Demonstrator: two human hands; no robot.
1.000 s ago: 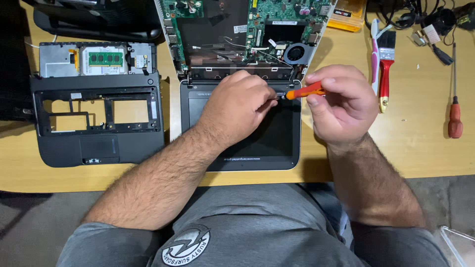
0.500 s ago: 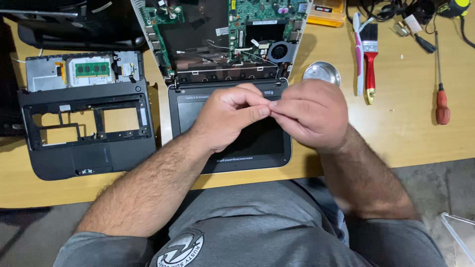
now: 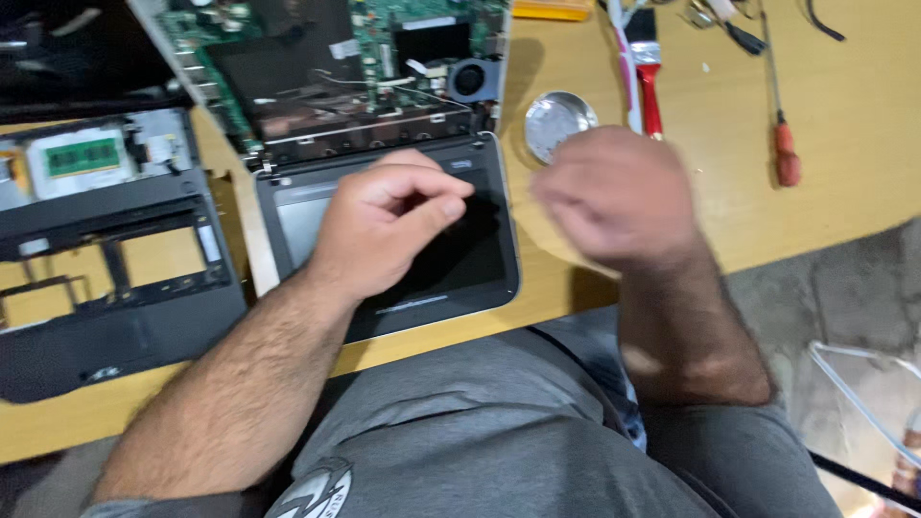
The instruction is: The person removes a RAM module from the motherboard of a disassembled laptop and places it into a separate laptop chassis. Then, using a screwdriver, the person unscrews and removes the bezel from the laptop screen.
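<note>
Metal dish (image 3: 559, 122) behind blurred right hand (image 3: 619, 197).

The blurred right hand (image 3: 619, 197) hides its fingertips; the opened laptop's green circuit board (image 3: 326, 48) is cut off at the top edge

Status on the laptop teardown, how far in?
Done: top cover is off and lies to the left; the circuit board and fan are bare. In hand: left hand rests on the dark laptop base; right hand, blurred, is closed beside the small metal dish. Left: board is in its shell.
</note>
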